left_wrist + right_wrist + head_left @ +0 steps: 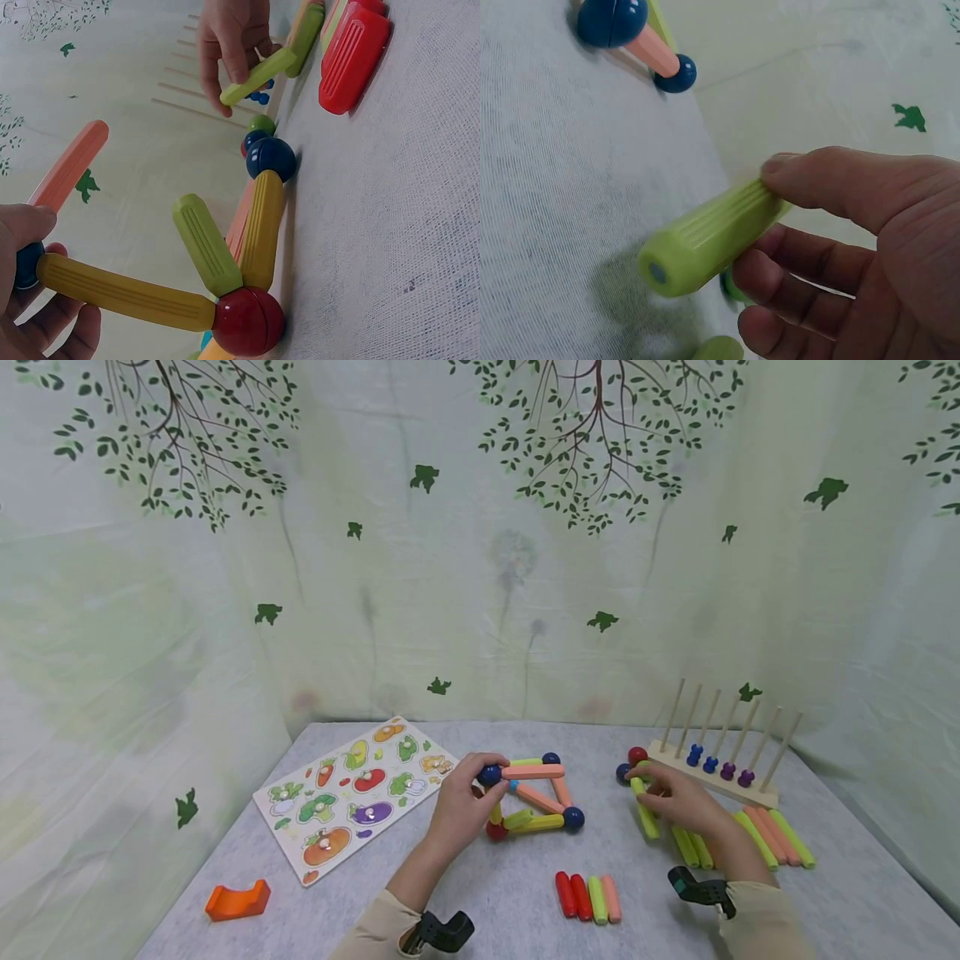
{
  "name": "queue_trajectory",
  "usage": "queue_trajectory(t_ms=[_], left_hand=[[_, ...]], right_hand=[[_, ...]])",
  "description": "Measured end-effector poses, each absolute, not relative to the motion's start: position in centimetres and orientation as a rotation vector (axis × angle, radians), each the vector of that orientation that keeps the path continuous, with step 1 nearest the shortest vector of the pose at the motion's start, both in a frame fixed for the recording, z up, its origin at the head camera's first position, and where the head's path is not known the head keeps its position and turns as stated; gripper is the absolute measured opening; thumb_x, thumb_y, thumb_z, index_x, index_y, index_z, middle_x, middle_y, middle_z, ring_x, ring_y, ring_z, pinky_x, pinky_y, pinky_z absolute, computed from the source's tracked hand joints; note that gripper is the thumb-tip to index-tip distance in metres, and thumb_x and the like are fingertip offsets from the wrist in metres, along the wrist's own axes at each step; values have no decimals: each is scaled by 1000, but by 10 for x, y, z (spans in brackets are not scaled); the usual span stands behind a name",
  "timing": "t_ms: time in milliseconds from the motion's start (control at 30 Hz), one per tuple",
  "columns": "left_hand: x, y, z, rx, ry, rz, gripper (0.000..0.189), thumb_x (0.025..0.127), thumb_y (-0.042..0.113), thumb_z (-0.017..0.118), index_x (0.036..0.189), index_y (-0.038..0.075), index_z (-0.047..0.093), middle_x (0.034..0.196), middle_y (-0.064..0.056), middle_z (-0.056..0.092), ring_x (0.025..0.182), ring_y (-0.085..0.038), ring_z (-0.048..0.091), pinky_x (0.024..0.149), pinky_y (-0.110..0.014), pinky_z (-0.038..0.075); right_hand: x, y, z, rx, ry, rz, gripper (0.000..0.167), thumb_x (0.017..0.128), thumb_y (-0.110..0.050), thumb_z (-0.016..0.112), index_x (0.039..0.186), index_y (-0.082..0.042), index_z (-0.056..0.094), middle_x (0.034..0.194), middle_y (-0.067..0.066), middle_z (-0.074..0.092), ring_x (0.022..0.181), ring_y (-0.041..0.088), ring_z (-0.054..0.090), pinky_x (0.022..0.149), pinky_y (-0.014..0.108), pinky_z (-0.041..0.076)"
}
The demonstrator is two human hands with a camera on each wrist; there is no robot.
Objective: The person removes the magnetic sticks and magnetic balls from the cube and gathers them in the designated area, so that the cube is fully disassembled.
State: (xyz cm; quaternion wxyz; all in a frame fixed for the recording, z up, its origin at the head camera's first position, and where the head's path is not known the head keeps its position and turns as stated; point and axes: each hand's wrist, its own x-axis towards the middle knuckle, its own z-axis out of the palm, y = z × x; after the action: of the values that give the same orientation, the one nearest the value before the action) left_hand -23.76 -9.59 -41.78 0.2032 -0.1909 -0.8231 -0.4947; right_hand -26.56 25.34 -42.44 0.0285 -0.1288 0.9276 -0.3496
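My left hand (467, 802) holds a dark blue ball (28, 266) at the upper near corner of a frame built from ribbed sticks and balls. From that ball a pink stick (534, 772) and a curved yellow stick (124, 291) run out. A red ball (247, 321) forms a lower corner, with a short green stick (206, 244) standing up from it. Over at the right, my right hand (684, 797) pinches a light green stick (712, 232) between thumb and fingers. The stick's free end, with a grey disc in it, tilts down toward the table.
A wooden peg stand (712, 772) with blue and purple beads is at the right, near loose balls (637, 755). Green and pink sticks (776, 837) lie beside it. Red, green and pink sticks (587, 896) lie in front. At left are a vegetable puzzle board (352, 802) and an orange block (237, 902).
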Motion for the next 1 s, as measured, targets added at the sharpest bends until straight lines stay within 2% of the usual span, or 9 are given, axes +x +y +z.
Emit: queue_trajectory(t_ms=[133, 300, 500, 600, 700, 867, 1000], left_hand=[[-238, -96, -418, -532, -2295, -1377, 24, 91, 13, 73, 115, 15, 68, 114, 0, 67, 90, -14, 58, 68, -22, 53], [-237, -96, -418, -532, -2294, -1378, 24, 91, 13, 73, 115, 15, 68, 114, 0, 67, 90, -14, 58, 68, -22, 53], [-236, -96, -417, -530, -2299, -1376, 24, 91, 13, 73, 115, 16, 68, 114, 0, 67, 90, -14, 58, 68, -23, 53], [-236, -95, -417, -527, -2301, -1373, 25, 91, 12, 73, 115, 15, 68, 114, 0, 67, 89, -14, 58, 68, -22, 52], [-236, -95, -417, -527, -2304, -1370, 25, 91, 12, 72, 116, 13, 68, 113, -1, 66, 89, -14, 58, 67, -21, 52], [-236, -95, -418, -527, -2301, -1369, 25, 91, 13, 72, 116, 13, 68, 114, -1, 66, 89, -14, 58, 68, -20, 52], [-236, -95, -418, -525, -2300, -1371, 25, 91, 13, 72, 117, 14, 68, 115, -1, 67, 90, -14, 58, 68, -21, 52]], right_hand=[[-263, 260, -424, -420, 2857, -1025, 36, 95, -15, 66, 130, -11, 61, 98, 8, 64, 79, 19, 56, 63, 31, 49], [-260, 266, -424, -433, 2876, -918, 34, 90, -14, 72, 122, -8, 65, 104, 9, 65, 89, 20, 57, 70, 33, 52], [-258, 271, -427, -366, 2874, -781, 26, 86, -14, 74, 112, -13, 69, 108, 10, 64, 94, 23, 56, 82, 44, 54], [-258, 273, -430, -357, 2888, -726, 20, 86, -13, 74, 105, -19, 73, 110, 9, 62, 94, 23, 54, 82, 45, 52], [-259, 276, -434, -325, 2891, -706, 16, 85, -15, 77, 97, -24, 75, 111, 8, 59, 94, 22, 52, 80, 40, 49], [-260, 278, -436, -295, 2851, -701, 16, 81, -23, 82, 95, -25, 73, 114, 8, 56, 95, 23, 50, 80, 41, 49], [-259, 280, -434, -280, 2833, -707, 17, 81, -23, 82, 95, -24, 73, 116, 10, 56, 96, 24, 51, 81, 43, 50]])
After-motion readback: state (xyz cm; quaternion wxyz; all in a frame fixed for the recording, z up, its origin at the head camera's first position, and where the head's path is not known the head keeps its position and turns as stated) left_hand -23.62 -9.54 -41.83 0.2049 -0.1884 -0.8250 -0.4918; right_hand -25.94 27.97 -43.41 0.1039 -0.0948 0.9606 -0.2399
